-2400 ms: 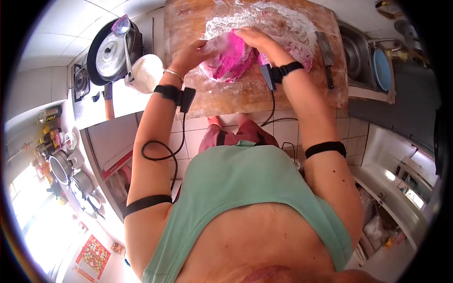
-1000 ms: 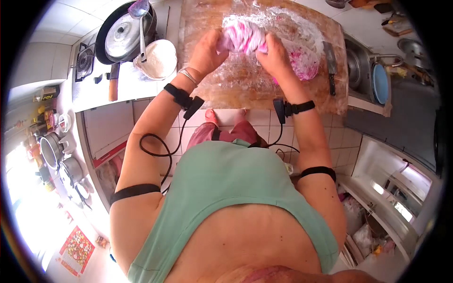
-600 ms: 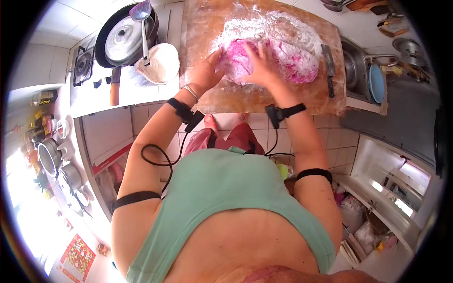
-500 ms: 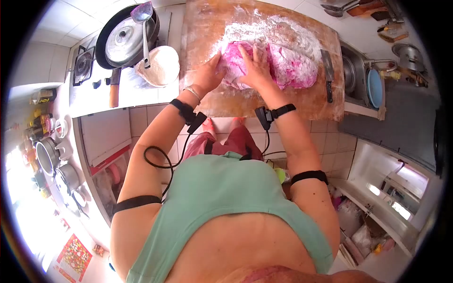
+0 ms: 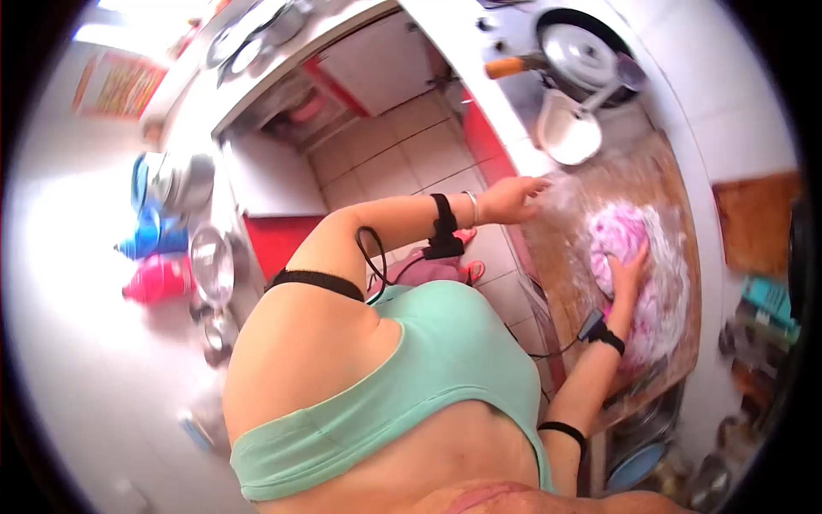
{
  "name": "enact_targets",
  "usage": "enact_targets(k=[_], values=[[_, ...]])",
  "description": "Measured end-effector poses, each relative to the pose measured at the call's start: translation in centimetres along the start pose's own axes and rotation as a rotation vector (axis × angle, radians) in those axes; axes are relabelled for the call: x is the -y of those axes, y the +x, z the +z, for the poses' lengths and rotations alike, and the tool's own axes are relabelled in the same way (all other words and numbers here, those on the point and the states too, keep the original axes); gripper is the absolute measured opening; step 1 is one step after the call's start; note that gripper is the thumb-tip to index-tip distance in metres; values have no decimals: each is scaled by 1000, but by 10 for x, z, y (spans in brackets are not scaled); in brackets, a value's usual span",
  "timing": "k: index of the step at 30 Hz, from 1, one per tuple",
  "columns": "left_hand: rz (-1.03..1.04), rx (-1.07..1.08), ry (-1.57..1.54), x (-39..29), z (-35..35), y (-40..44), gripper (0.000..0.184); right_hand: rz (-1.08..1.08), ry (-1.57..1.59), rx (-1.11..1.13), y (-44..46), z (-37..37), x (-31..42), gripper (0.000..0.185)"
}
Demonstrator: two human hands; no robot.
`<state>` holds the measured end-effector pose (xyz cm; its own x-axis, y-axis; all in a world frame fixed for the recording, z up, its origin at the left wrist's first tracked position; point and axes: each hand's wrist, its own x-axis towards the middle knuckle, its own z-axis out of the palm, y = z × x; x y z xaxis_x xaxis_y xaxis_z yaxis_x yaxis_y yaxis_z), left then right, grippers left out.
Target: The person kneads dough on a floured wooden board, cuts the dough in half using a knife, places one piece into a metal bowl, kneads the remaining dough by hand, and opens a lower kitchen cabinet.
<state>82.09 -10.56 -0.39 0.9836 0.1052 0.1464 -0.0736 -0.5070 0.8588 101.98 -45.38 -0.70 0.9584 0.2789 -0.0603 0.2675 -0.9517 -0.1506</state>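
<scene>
Pink dough [image 5: 618,236], streaked with white, lies on a floured wooden board [image 5: 565,274]. My right hand [image 5: 629,272] rests on the dough with its fingers spread over it. My left hand [image 5: 512,200], with a bracelet at its wrist, is off the dough, over the board's edge near the white bowl. Its fingers look loosely bent and apart. A whitish, see-through blur hangs just past the fingertips; I cannot tell what it is. More pink and white dough lies beside my right wrist, partly hidden by the arm.
A white bowl [image 5: 569,137] stands at the board's end, beside a dark pan [image 5: 548,30] with a lid [image 5: 578,56] and a ladle-like utensil across it. A cleaver-like wooden handle [image 5: 503,68] points toward the counter edge. A blue basin [image 5: 635,467] sits beyond the board's other end.
The whole view has turned and is blurred. My left hand has come off the dough toward the bowl side. My right hand has stayed on the dough.
</scene>
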Motion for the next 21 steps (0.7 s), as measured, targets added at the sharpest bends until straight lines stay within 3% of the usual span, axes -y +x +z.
enact_targets(k=[2, 6, 7, 9, 11, 13, 14, 15, 17, 20, 21], values=[[-246, -232, -125, 23, -38, -43, 48, -24, -2, -12, 8, 16, -18, 118], [-515, -733, 5, 59, -109, -140, 35, -72, 78, 39, 19, 18, -34, 115], [-569, -851, -171, 99, -118, -170, 32, -106, 105, 44, 22, 19, -43, 116], [-847, -1098, -639, 71, -160, -226, 49, -169, 133, 48, 27, 28, -53, 116], [-937, -1394, -808, 75, -184, -288, 76, -148, 152, 27, 29, 26, -55, 117], [-837, -1703, -1029, 94, -199, -360, 89, -108, 77, 34, 28, 21, -45, 119], [-919, -1901, -1019, 80, -214, -381, 88, -38, 3, 36, 21, 18, -36, 120], [-943, -1864, -979, 100, -218, -429, 97, 41, -182, 73, 14, 11, -16, 126], [-987, -1790, -897, 140, -228, -523, 119, 27, -247, 38, 9, 19, -8, 134], [-864, -1711, -1005, 210, -239, -689, 128, 7, -293, -32, -35, -17, 63, 133], [-780, -1599, -1050, 194, -251, -691, 131, 50, -263, -57, -37, -8, 65, 137]])
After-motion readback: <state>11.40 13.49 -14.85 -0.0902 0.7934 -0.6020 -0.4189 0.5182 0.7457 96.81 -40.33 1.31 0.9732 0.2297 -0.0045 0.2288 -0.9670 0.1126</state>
